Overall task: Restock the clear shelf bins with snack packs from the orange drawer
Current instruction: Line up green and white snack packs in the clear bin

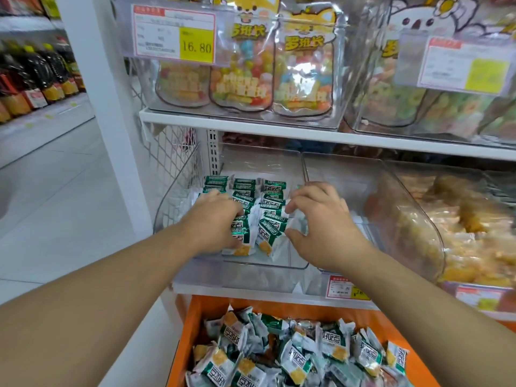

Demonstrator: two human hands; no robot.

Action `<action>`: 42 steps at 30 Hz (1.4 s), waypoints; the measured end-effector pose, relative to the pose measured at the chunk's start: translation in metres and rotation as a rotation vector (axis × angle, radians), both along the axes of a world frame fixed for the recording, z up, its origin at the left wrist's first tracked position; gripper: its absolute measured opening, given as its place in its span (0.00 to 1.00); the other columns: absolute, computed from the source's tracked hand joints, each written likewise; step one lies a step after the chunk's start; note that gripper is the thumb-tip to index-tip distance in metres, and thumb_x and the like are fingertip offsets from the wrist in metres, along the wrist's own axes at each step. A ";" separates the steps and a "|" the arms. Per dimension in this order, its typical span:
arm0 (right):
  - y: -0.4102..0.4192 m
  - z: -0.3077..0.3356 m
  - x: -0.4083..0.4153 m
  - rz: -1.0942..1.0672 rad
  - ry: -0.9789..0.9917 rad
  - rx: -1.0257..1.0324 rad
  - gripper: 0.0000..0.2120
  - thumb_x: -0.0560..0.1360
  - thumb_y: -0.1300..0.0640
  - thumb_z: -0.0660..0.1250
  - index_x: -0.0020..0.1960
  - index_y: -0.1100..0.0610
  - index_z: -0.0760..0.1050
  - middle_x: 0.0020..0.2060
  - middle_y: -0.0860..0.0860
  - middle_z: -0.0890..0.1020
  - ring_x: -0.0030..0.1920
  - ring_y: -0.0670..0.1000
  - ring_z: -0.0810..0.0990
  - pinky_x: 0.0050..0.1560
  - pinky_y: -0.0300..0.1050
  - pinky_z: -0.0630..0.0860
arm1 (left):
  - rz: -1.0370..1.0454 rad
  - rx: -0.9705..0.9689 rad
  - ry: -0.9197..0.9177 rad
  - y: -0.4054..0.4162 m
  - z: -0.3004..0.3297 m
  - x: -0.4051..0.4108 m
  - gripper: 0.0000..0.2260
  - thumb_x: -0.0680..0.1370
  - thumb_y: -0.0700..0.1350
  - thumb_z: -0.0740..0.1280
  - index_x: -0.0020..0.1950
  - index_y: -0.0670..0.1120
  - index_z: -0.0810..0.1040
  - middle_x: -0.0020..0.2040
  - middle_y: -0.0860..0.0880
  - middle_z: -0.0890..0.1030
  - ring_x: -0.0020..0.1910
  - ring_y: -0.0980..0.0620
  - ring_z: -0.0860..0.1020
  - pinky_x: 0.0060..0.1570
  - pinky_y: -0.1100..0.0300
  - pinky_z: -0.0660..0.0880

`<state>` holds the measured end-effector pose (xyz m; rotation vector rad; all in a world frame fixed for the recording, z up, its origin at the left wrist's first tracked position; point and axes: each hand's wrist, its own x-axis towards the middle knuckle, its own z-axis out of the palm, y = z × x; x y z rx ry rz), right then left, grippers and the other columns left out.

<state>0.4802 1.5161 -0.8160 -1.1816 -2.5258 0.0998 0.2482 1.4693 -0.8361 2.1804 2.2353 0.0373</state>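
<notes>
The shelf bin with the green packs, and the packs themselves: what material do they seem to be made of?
The shelf bin looks like rigid clear plastic, glossy: the packs show through its walls. The green and white snack packs look like thin plastic or foil film, shiny and crinkled, with crimped ends; which film, I cannot tell.

At the upper left of the frame, dark sauce bottles (42, 76) with yellow caps stand in a row on a far shelf. Top centre, a price tag (174, 34) reads 16.80 in front of cartoon-printed candy bags (252, 71). A white wire basket (174, 160) hangs at centre left.
</notes>
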 end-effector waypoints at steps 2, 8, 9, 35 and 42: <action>0.000 0.000 0.000 -0.002 0.007 -0.005 0.17 0.75 0.48 0.75 0.62 0.48 0.79 0.68 0.42 0.74 0.75 0.48 0.59 0.70 0.51 0.61 | -0.012 0.022 -0.040 0.000 -0.001 0.000 0.33 0.73 0.57 0.79 0.76 0.52 0.73 0.65 0.52 0.75 0.66 0.49 0.68 0.65 0.53 0.67; -0.002 -0.001 0.001 -0.009 0.023 -0.031 0.15 0.76 0.49 0.74 0.62 0.47 0.79 0.68 0.42 0.73 0.76 0.48 0.59 0.71 0.53 0.62 | -0.015 0.093 -0.052 0.007 -0.013 0.002 0.34 0.73 0.50 0.78 0.77 0.52 0.70 0.67 0.53 0.72 0.66 0.49 0.66 0.67 0.55 0.66; -0.002 -0.001 0.001 -0.011 0.026 -0.036 0.14 0.76 0.49 0.74 0.61 0.47 0.79 0.68 0.41 0.73 0.76 0.48 0.58 0.72 0.53 0.62 | -0.012 0.090 -0.048 0.008 -0.014 0.002 0.35 0.72 0.52 0.78 0.76 0.53 0.69 0.67 0.52 0.72 0.66 0.49 0.65 0.67 0.54 0.67; -0.003 -0.004 0.002 -0.009 0.078 -0.046 0.13 0.76 0.51 0.74 0.60 0.49 0.80 0.69 0.42 0.74 0.76 0.47 0.58 0.72 0.53 0.62 | -0.061 0.142 -0.156 0.038 -0.021 0.041 0.24 0.68 0.70 0.75 0.53 0.56 0.75 0.62 0.52 0.73 0.65 0.48 0.66 0.68 0.48 0.65; -0.003 -0.002 0.002 -0.006 0.050 -0.033 0.12 0.77 0.49 0.73 0.60 0.48 0.79 0.69 0.42 0.73 0.77 0.48 0.57 0.73 0.52 0.60 | 0.056 0.061 -0.355 0.004 0.007 0.017 0.27 0.69 0.62 0.80 0.64 0.58 0.76 0.69 0.54 0.71 0.72 0.50 0.64 0.68 0.51 0.65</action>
